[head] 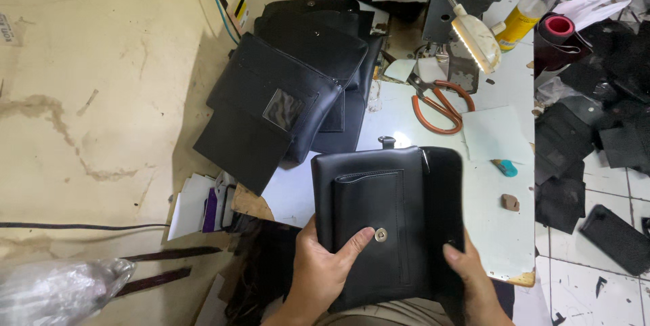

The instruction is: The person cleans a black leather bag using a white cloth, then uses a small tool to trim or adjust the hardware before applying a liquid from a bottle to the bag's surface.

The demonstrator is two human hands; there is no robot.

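Note:
I hold a black leather pouch point(396, 204) flat over the front edge of a white worktable point(504, 224). It has a front pocket with a metal snap button point(380, 234) and a small loop at its top. My left hand point(325, 265) grips its lower left edge, with the thumb lying just beside the snap. My right hand point(470, 278) grips its lower right corner, thumb on top.
A pile of finished black pouches point(291, 89) lies at the table's left end. Orange-handled scissors point(440, 106), a sewing machine with a lit lamp point(474, 38), a yellow bottle point(518, 25) and white paper point(494, 133) sit behind. Black leather pieces point(589, 136) cover the tiled floor at right.

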